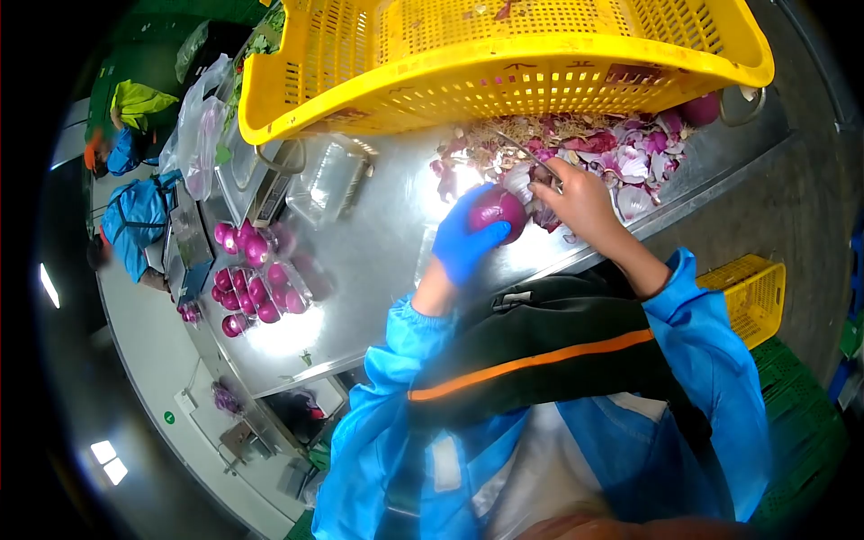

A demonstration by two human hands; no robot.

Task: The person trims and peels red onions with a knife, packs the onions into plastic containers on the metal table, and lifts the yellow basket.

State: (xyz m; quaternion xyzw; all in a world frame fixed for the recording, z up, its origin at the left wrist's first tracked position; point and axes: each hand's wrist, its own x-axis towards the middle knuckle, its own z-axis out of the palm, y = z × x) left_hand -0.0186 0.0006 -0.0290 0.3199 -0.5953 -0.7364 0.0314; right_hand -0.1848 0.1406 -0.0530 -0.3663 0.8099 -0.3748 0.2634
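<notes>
My left hand (pixel 468 236), in a blue glove, is wrapped round a shiny purple onion (pixel 497 212) above the metal table (pixel 378 225). Just to the right, my bare right hand (pixel 576 200) is closed on a knife (pixel 526 155), whose thin blade points up and left over the scraps. Loose purple and white onion skins (pixel 633 164) and dry roots lie beyond and beside both hands. Pale peel shows between the held onion and my right fingers; whether it is attached to the onion is unclear.
A large yellow crate (pixel 504 67) overhangs the table's far side. Another onion (pixel 699 110) is by its right end. Packed onions (pixel 256 292), clear trays (pixel 326 184), a scale (pixel 270 193) and plastic bags (pixel 200 126) are at left. Co-workers (pixel 135 220) stand beyond. A yellow basket (pixel 751 297) is at right.
</notes>
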